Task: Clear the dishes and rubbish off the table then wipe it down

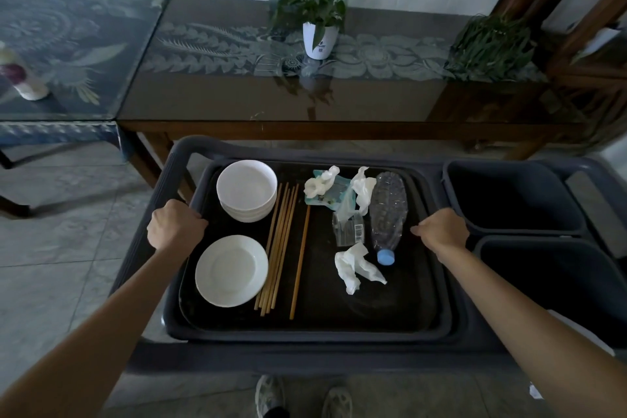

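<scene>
Black tray [339, 322] between both hands [176, 224]

Quick tally of what can be seen here. One dark tray [339, 329] is loaded up, sat on one grey cart [176, 153]. One stack of white bowls [247, 190] is counted, though the exact number in it can't be made out, plus one white plate [231, 270]. Roughly seven wooden chopsticks [281, 248] are laid out, six bunched and one apart. One crushed plastic bottle [387, 210] with a blue cap, three crumpled tissues [356, 266], one clear wrapper [347, 229]. Two dark bins [509, 197] are counted to the right. Two potted plants [317, 20] are seen on the table [237, 102] behind.
</scene>
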Motion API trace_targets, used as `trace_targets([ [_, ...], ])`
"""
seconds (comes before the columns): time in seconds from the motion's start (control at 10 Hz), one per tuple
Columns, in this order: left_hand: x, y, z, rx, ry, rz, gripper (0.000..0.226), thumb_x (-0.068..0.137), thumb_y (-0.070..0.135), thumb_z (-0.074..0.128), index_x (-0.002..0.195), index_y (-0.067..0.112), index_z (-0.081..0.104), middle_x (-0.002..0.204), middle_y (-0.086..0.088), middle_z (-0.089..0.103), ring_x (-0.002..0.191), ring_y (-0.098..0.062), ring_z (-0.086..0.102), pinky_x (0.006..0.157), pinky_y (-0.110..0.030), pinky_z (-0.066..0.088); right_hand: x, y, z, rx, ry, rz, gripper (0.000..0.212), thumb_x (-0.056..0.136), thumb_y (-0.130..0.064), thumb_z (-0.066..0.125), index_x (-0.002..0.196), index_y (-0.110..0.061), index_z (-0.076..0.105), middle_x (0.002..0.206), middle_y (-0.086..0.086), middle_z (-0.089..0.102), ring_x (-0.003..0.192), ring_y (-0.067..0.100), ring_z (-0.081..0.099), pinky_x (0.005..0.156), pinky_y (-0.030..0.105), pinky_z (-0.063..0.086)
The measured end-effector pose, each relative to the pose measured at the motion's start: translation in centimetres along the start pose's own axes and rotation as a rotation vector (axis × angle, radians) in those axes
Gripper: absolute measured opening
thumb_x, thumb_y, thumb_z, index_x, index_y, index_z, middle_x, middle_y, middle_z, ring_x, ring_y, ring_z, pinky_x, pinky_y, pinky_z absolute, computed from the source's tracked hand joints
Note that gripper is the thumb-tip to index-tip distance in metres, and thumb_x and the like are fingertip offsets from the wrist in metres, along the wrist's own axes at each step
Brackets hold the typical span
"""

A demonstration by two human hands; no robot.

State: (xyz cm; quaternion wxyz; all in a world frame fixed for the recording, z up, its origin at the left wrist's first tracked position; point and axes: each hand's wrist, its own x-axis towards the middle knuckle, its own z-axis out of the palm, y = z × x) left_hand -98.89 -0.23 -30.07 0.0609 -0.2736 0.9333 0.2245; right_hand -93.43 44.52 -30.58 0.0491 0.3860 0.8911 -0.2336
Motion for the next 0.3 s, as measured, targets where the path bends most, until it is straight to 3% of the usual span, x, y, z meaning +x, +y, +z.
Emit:
trace_targets([
  [0.2,-1.4,0.1,-0.6,0.044,0.038,0.083,0.014,0.082,0.021,0.078,0.089,0.009,0.075,0.086,-0.017,0.070,0.082,-0.041,0.067,0.068,-0.043,0.055,-0.9,-0.6,-1.1,-0.110,0.018,-0.022,0.019,0.080,-0.027,0.086,0.089,-0.013,0.076,0.090,0.008,0.074,0.089,0.029,0.072,0.066,0.033,0.054],
  [0.3,-2.9,0.1,-1.2,0.059,0.057,0.245,0.022,0.090,0.032,0.064,0.082,0.012,0.068,0.073,-0.009,0.064,0.069,-0.033,0.063,0.056,-0.036,0.049,-1.6,-0.8,-2.7,-0.113,0.093,-0.126,0.014,0.091,-0.026,0.072,0.091,-0.013,0.073,0.077,0.003,0.061,0.086,0.029,0.068,0.068,0.037,0.055],
])
